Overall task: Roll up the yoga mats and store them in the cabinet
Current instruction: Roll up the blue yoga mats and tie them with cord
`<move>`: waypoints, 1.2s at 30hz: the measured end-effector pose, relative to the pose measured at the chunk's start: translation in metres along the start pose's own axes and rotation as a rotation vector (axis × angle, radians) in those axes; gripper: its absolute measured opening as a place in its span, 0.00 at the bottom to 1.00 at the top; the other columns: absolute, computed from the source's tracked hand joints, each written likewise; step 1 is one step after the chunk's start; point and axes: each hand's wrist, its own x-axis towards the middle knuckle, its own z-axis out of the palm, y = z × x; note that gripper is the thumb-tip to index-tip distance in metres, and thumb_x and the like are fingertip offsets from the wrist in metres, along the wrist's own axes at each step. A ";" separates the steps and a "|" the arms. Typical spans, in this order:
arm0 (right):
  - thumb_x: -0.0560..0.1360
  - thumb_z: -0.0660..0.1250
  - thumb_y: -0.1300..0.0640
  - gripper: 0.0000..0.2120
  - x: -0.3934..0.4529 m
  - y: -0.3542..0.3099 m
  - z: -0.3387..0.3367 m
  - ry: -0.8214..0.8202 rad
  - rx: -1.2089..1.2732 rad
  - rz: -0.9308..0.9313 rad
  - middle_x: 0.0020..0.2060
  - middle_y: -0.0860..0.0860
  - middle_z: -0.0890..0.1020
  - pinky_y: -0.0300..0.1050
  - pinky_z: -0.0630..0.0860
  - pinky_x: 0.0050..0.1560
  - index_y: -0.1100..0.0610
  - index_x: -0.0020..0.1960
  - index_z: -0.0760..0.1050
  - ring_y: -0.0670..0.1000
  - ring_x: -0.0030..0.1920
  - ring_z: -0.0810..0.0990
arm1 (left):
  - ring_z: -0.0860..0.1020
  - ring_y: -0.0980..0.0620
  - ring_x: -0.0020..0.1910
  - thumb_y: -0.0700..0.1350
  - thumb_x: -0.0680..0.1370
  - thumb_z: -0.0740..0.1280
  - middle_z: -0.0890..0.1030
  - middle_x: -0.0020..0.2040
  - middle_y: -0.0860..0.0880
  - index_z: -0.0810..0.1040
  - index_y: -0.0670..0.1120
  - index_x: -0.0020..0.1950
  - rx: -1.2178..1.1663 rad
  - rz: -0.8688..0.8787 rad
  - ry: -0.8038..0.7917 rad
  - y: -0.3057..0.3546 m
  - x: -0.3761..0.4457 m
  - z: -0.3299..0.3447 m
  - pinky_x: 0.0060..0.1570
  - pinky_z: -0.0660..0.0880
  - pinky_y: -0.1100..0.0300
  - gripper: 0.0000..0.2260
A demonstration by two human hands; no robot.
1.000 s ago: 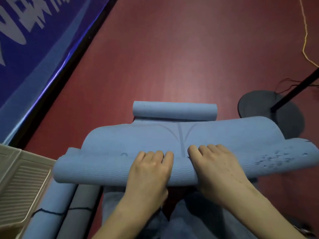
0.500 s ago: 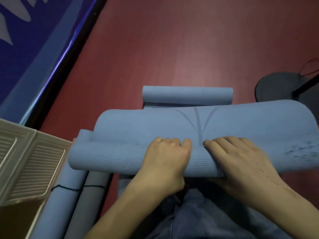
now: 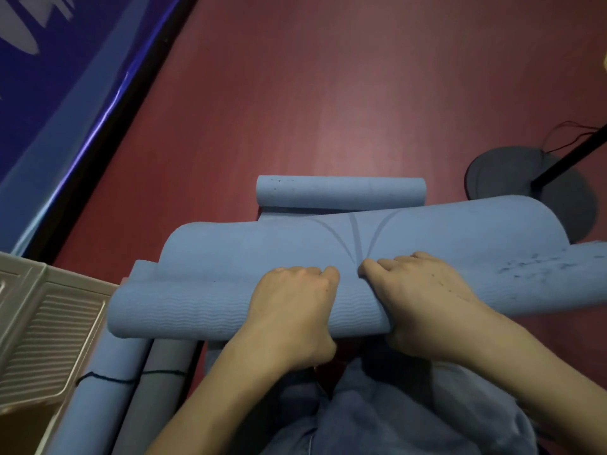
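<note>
The left hand is gripping the rolled part of the blue yoga mat, fingers curled over the top of the roll. Just beside it, the right hand is gripping the same roll in the same way, its fingertips tucking down where the roll meets the flat sheet. The mat is lying across the red floor, half rolled, its unrolled part stretching away from the hands. Beyond the mat, a second blue mat is lying fully rolled. Left of the mat and nearer the person, two rolled mats tied with a dark cord are lying beside a beige cabinet door. Right of the mat, a dark round stand base is sitting on the floor.
</note>
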 end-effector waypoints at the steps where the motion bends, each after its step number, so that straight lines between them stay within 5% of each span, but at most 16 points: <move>1: 0.69 0.69 0.51 0.23 0.002 0.002 -0.005 -0.020 0.009 -0.001 0.53 0.46 0.78 0.46 0.61 0.48 0.49 0.61 0.66 0.53 0.54 0.79 | 0.77 0.48 0.52 0.54 0.67 0.72 0.78 0.53 0.54 0.68 0.53 0.54 -0.016 -0.002 -0.006 -0.002 0.000 0.000 0.43 0.63 0.55 0.20; 7: 0.67 0.73 0.50 0.24 0.010 0.011 -0.015 -0.122 0.091 0.004 0.52 0.47 0.79 0.44 0.63 0.45 0.49 0.59 0.65 0.54 0.52 0.79 | 0.67 0.50 0.52 0.58 0.62 0.72 0.66 0.54 0.53 0.68 0.53 0.61 -0.039 0.089 0.074 -0.009 0.003 0.004 0.50 0.64 0.56 0.30; 12: 0.61 0.77 0.47 0.31 0.019 0.021 -0.022 -0.252 0.162 0.006 0.47 0.45 0.77 0.47 0.69 0.44 0.47 0.59 0.66 0.52 0.48 0.77 | 0.72 0.46 0.46 0.56 0.61 0.69 0.70 0.49 0.51 0.71 0.51 0.56 0.011 0.099 0.082 -0.007 0.003 0.002 0.46 0.71 0.52 0.26; 18: 0.58 0.81 0.45 0.34 0.030 0.028 -0.027 -0.304 0.251 0.017 0.47 0.44 0.78 0.46 0.71 0.43 0.44 0.60 0.69 0.50 0.47 0.77 | 0.77 0.44 0.55 0.64 0.70 0.74 0.75 0.57 0.49 0.63 0.50 0.67 0.129 0.011 -0.037 -0.001 0.008 -0.002 0.53 0.68 0.50 0.35; 20: 0.58 0.81 0.44 0.34 0.029 0.027 -0.027 -0.306 0.258 0.026 0.49 0.45 0.79 0.46 0.71 0.43 0.44 0.59 0.69 0.51 0.48 0.77 | 0.77 0.45 0.55 0.60 0.72 0.73 0.77 0.56 0.50 0.63 0.50 0.61 0.129 -0.006 -0.015 0.002 0.009 -0.003 0.52 0.66 0.52 0.27; 26: 0.62 0.74 0.41 0.30 0.011 0.022 -0.008 0.014 0.145 0.043 0.51 0.46 0.75 0.46 0.67 0.51 0.47 0.59 0.67 0.53 0.53 0.73 | 0.77 0.45 0.45 0.57 0.68 0.73 0.80 0.50 0.50 0.65 0.50 0.51 0.071 0.029 -0.070 -0.004 0.023 -0.015 0.42 0.65 0.54 0.23; 30: 0.52 0.79 0.42 0.32 0.014 0.014 0.014 0.249 -0.025 0.045 0.40 0.48 0.74 0.48 0.68 0.45 0.51 0.51 0.72 0.54 0.41 0.74 | 0.74 0.47 0.41 0.61 0.61 0.77 0.79 0.45 0.51 0.73 0.52 0.51 -0.030 0.018 -0.178 -0.019 0.041 -0.030 0.41 0.74 0.53 0.25; 33: 0.45 0.81 0.43 0.35 0.020 0.013 0.019 0.244 -0.038 0.094 0.35 0.47 0.74 0.47 0.63 0.36 0.51 0.45 0.68 0.53 0.34 0.75 | 0.77 0.47 0.42 0.61 0.60 0.78 0.78 0.42 0.52 0.74 0.52 0.49 -0.045 0.032 -0.210 -0.021 0.045 -0.033 0.43 0.77 0.52 0.25; 36: 0.59 0.78 0.43 0.31 0.025 0.014 0.012 0.151 -0.036 0.072 0.42 0.46 0.76 0.46 0.61 0.41 0.48 0.48 0.60 0.52 0.42 0.77 | 0.77 0.47 0.44 0.62 0.61 0.77 0.79 0.45 0.53 0.73 0.53 0.51 -0.047 0.015 -0.195 -0.019 0.042 -0.026 0.45 0.77 0.52 0.25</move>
